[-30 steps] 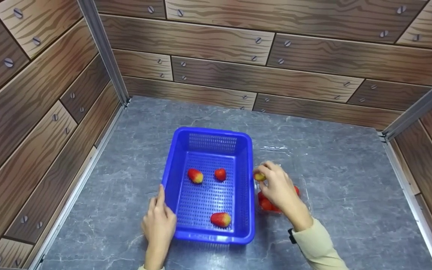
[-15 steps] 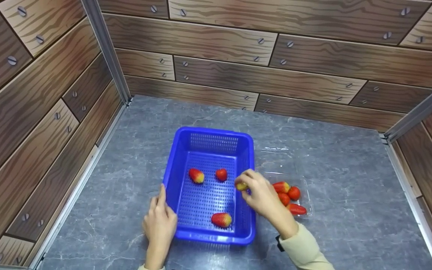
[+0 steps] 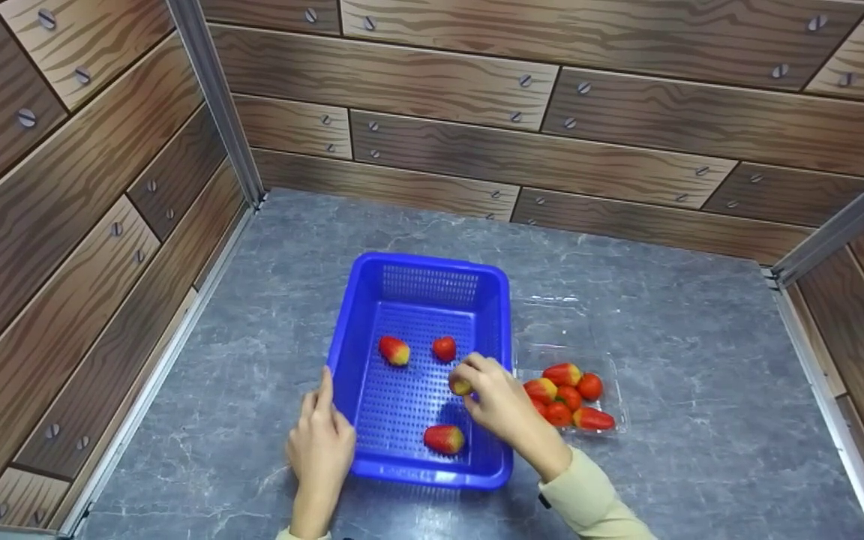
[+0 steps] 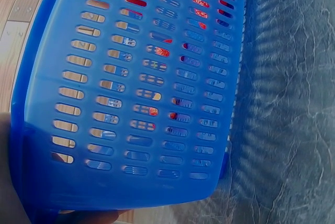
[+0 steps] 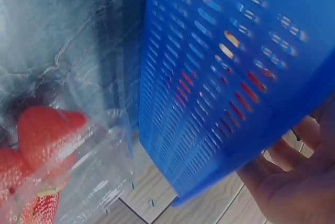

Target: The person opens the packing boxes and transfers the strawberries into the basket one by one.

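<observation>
Wood-print wall at far left; next, left hand clamped on the near left rim of the basket, index finger straight along the edge; basket blue, perforated, upright on the grey surface; inside, left to right: strawberry A, red with yellow tip; strawberry B, red, near A; strawberry C, red with paler end, near the front wall; right hand, apart from the left, over the basket's right half, pinching a yellowish fruit; fruit partly hidden by fingers, contact with basket bottom cannot be told; beige sleeve behind it; right of the basket, clear tray holding heaped strawberries.
</observation>
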Demonstrator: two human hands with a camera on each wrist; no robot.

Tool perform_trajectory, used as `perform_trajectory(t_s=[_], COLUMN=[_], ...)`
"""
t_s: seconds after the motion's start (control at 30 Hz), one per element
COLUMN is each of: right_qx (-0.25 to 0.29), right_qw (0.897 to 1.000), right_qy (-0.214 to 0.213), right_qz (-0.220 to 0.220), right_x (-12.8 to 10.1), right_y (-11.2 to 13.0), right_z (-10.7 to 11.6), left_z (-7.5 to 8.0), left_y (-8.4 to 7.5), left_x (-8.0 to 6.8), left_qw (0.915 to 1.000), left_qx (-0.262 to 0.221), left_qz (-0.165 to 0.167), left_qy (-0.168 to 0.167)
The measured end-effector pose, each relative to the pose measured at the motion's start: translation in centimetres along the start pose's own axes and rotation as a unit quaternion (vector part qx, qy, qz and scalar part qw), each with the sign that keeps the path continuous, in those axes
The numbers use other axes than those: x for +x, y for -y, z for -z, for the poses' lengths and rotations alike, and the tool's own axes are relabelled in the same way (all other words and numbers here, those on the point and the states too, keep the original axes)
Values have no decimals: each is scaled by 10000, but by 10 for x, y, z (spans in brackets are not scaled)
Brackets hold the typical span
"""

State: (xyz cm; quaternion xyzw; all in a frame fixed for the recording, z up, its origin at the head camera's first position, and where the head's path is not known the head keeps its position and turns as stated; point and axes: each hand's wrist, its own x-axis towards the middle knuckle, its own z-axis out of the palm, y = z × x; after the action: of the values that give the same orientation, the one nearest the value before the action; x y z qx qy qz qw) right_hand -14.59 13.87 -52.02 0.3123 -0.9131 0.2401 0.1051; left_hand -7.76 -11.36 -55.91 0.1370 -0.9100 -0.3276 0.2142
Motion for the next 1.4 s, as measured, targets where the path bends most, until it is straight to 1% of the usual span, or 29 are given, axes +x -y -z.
perform_trajectory(t_s=[0.23,0.5,0.6,0.83,1.0,1.2,1.3,1.4], right_qx=[-349,-1021,-1200,-1576,-1840,-2208,-2302,-2317], right_qw=[9989,9936,9916,9865,9806,9687,9641,9621], right_qy=[294,115,185,357,647,1121,1307,1422], right_qz=[146,460,452,270,221,190,202,207], right_x=[-2,-4,-4,-4,-5,-3,-2,-2], right_y=[1,-1,0,1,3,4,4,4], right_z=[-15,-29,-31,-36,-36,-37,-38,-39], left_z=[0,-2,-2,-1,-1,-2,-2,-2], left_y=[1,1,1,1,1,2,1,1], left_x=[1,0,0,0,0,1,1,1], left_qw=[10000,9999,9999,9999,9998,9999,10000,10000], left_qx=[49,31,27,13,78,72,49,58], left_qz=[-1,-113,-105,-103,-107,-51,-19,-10], left_qy=[45,-66,-64,-136,-140,-48,-11,-20])
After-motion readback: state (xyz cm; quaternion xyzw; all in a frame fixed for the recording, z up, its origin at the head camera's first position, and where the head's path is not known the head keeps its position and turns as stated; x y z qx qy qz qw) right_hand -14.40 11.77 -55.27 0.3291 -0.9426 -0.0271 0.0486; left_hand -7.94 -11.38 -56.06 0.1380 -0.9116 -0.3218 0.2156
